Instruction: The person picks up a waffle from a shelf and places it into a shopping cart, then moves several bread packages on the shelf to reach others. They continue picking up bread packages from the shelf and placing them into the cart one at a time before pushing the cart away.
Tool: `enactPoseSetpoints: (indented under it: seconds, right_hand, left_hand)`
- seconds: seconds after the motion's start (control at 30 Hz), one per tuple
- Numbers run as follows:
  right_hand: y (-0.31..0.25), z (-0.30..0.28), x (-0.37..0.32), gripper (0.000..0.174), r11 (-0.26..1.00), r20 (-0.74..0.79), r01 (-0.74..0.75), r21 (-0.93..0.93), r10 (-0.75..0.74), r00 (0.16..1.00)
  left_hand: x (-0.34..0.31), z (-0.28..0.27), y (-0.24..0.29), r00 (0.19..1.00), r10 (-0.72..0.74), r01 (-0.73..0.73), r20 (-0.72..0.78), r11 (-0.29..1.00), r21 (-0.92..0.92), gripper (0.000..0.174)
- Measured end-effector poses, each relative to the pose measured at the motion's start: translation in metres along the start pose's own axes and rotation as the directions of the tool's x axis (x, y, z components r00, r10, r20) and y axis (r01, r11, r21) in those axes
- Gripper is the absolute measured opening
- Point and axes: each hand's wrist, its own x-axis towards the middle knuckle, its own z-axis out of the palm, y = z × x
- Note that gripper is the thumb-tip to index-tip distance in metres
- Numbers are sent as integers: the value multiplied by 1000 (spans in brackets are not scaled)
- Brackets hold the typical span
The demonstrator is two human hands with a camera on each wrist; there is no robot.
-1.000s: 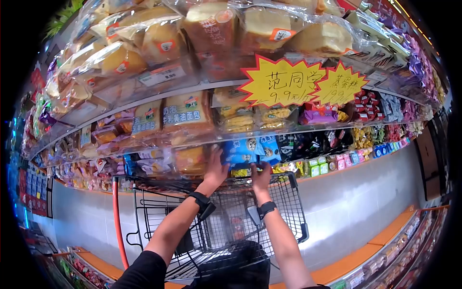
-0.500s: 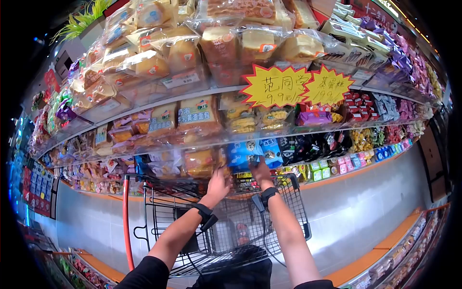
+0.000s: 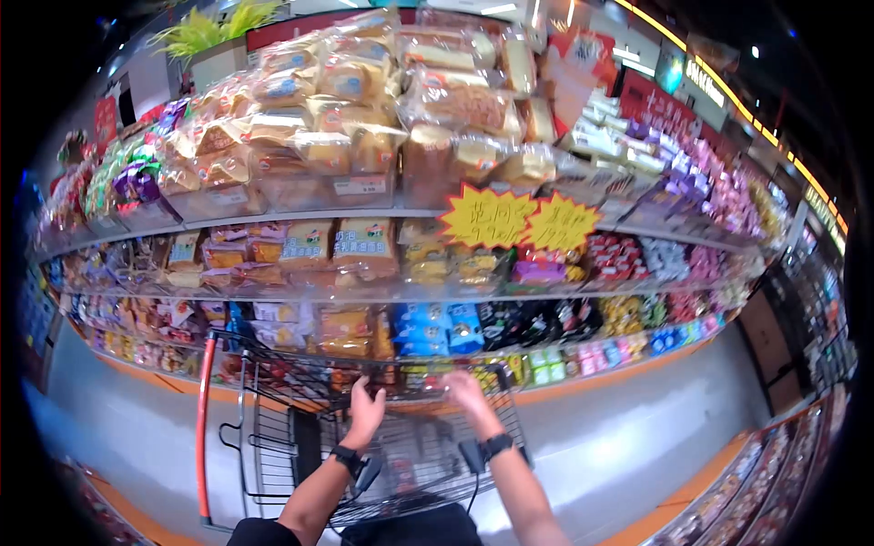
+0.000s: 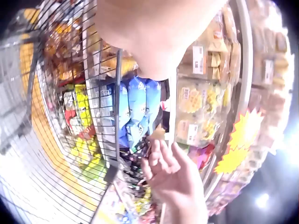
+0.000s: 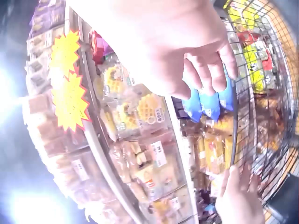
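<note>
Both hands are raised over a wire shopping cart (image 3: 273, 455) in the head view. The left hand (image 3: 367, 411) has relaxed fingers pointing up and holds nothing. To its right, the right hand (image 3: 469, 398) hangs over the cart's far rim, fingers loosely bent, with nothing seen in it. Blue packets (image 3: 437, 328) lie on the lower shelf beyond the hands, apart from them. In the left wrist view the right hand (image 4: 175, 177) shows a bare palm. The right wrist view has the right hand (image 5: 196, 51) large in front of the blue packets (image 5: 210, 103).
Shelves of packaged bread (image 3: 364, 246) span the view beyond the cart. Yellow starburst price signs (image 3: 487, 217) hang at the upper shelf edge. Black packets (image 3: 537, 323) lie right of the blue ones. The cart's red handle (image 3: 202, 428) is at left, and another shelf (image 3: 728, 491) stands lower right.
Both hands have drawn back from the blue packets and the shelf to above the cart. The packets stay on the shelf. The head view has tilted up and shows more of the upper shelves.
</note>
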Motion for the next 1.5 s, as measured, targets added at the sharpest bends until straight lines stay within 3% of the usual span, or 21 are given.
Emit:
enactPoseSetpoints:
  seconds: [0.07,0.13,0.33,0.4,0.5,0.6,0.77,0.87,0.93,1.1,1.17,1.27,1.33,1.4,1.5]
  right_hand:
    - [6,1,-39,31,993,-56,-69,98,75,996]
    - [16,-6,-66,40,990,-76,-106,97,114,991]
    - [33,-19,-119,48,855,-14,-135,500,164,986]
    - [31,-18,-123,49,838,-32,-150,524,196,980]
    - [45,-16,-128,48,812,-42,-175,557,239,970]
    - [49,-9,-131,46,746,-2,-240,621,308,951]
    - [60,-37,-157,48,710,87,-271,650,285,954]
    - [59,-74,-185,47,683,64,-240,690,273,960]
    - [62,-102,-194,39,652,23,-231,722,312,950]
    - [86,-155,-212,29,501,4,-190,844,349,937]
    - [79,-162,-222,27,475,6,-186,860,355,935]
    - [70,-172,-231,27,459,12,-183,869,349,937]
    - [77,-182,-227,27,412,22,-161,897,321,947]
    - [83,-188,-223,27,366,26,-143,920,307,951]
    - [86,-192,-219,34,299,22,-113,947,289,957]
  left_hand:
    - [-28,-8,27,997,67,-73,37,978,195,49]
    - [-51,-11,30,989,138,-147,58,968,203,50]
    - [-111,-18,33,1000,4,-4,-8,998,69,42]
    - [-132,-21,45,976,210,-216,50,943,253,42]
    - [-155,-30,79,902,266,-403,341,802,440,40]
    - [-165,-18,81,939,220,-316,264,857,408,38]
    - [-180,14,79,957,256,-285,138,920,269,36]
    - [-196,32,76,995,-10,-6,97,988,155,32]
    - [-207,44,64,999,-38,38,-3,997,64,29]
    - [-243,46,44,964,-266,263,8,950,-168,21]
    - [-254,42,62,936,-351,348,27,911,-223,16]
    - [-258,35,70,952,-306,299,0,927,-225,22]
    - [-257,34,75,972,-221,204,-83,964,-171,37]
    - [-256,26,97,887,-459,454,-49,886,-96,40]
    - [-257,29,94,955,-283,276,-92,958,-83,42]
